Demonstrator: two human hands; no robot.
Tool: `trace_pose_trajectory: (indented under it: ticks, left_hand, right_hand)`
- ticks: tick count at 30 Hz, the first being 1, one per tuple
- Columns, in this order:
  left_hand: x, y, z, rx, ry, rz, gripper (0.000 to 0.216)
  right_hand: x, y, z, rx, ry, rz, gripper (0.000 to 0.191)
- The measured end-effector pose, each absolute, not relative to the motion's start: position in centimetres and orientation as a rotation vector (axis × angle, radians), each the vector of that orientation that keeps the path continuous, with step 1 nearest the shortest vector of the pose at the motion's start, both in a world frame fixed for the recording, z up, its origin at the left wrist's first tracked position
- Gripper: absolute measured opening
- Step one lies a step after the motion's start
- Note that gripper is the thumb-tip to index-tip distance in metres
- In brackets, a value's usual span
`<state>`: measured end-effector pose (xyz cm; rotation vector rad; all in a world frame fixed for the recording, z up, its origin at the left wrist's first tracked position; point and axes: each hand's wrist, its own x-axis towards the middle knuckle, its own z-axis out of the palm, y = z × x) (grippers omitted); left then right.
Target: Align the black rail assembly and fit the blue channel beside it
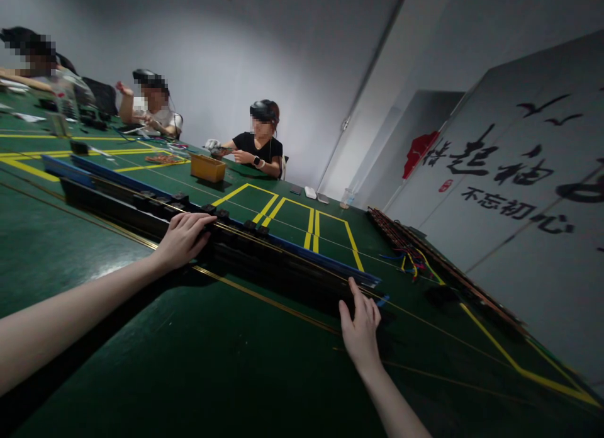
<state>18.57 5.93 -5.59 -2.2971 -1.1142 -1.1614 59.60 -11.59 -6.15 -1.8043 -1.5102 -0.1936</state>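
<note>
A long, dark channel with blue edges (306, 249) lies at a slant across the table. Small black blocks (207, 209) sit along its top, and thin gold-coloured wires (283, 248) run lengthwise over it. My left hand (186, 236) is over the middle of the channel, fingers close together on the wires, with the thumb on the near side; the exact grip is partly hidden. At the channel's right end is my right hand (362, 325). Its thumb and index finger are apart, and the index fingertip touches or nearly touches the wires.
More gold-coloured strands (264, 303) lie on the green table (226, 375), in front of the channel. Yellow tape (311, 230) marks rectangles behind it. A mustard-coloured box (207, 167) stands farther back, near a seated person (259, 142). Bundled cables (415, 262) lie on the right.
</note>
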Motion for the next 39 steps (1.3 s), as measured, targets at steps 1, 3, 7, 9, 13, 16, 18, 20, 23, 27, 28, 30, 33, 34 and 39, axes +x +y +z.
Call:
trace_pose_trajectory:
  ticks: [1,3,7,9,13,16,18,20,23,27,28,30,33,34,39]
  left_hand:
    - [18.5,5.9,-5.6,-2.301,-1.114,-1.16,0.038]
    - [18.5,5.9,-5.5,-2.305,-1.108,-1.159,0.037]
    - [18.2,6.0,-5.3,-2.3,-1.077,-1.142,0.037]
    - [18.0,6.1,-5.2,-2.289,-1.073,-1.125,0.036]
    - [17.5,6.5,-5.0,-2.268,-1.076,-1.115,0.034]
    - [17.0,6.8,-5.0,-2.247,-1.087,-1.117,0.032]
    - [16.6,7.0,-5.0,-2.231,-1.093,-1.096,0.031]
    - [16.1,7.2,-5.0,-2.218,-1.095,-1.065,0.031]
    - [15.4,7.4,-4.9,-2.194,-1.101,-1.029,0.03]
    - [14.7,7.5,-4.7,-2.153,-1.144,-0.994,0.03]
    - [14.5,7.5,-4.6,-2.151,-1.16,-0.984,0.031]
    - [14.2,7.4,-4.4,-2.156,-1.195,-0.972,0.032]
    - [13.9,7.3,-4.2,-2.203,-1.263,-1.002,0.033]
    - [13.7,7.2,-4.2,-2.222,-1.284,-1.025,0.034]
    - [13.0,7.3,-4.3,-2.257,-1.341,-1.125,0.043]
  right_hand:
    - [59.6,-11.6,-6.2,-1.817,-1.524,-0.199,0.061]
    - [59.6,-11.6,-6.4,-1.836,-1.548,-0.209,0.061]
    - [59.7,-11.6,-6.7,-1.838,-1.604,-0.272,0.061]
    - [59.8,-11.5,-6.9,-1.825,-1.632,-0.319,0.06]
    - [59.9,-11.3,-7.1,-1.783,-1.661,-0.378,0.059]
    - [59.9,-11.3,-7.1,-1.772,-1.649,-0.385,0.06]
    - [59.9,-11.3,-7.0,-1.777,-1.644,-0.372,0.059]
    - [59.8,-11.3,-6.9,-1.777,-1.639,-0.356,0.059]
    - [59.7,-11.4,-6.8,-1.778,-1.624,-0.326,0.06]
    - [59.7,-11.4,-6.6,-1.799,-1.542,-0.299,0.062]
    - [59.8,-11.4,-6.5,-1.811,-1.498,-0.305,0.061]
    - [59.9,-11.4,-6.4,-1.834,-1.41,-0.319,0.061]
    - [60.0,-11.5,-6.2,-1.84,-1.357,-0.32,0.059]
    - [60.0,-11.5,-6.2,-1.835,-1.363,-0.317,0.058]
    - [59.7,-11.6,-6.1,-1.799,-1.461,-0.284,0.055]
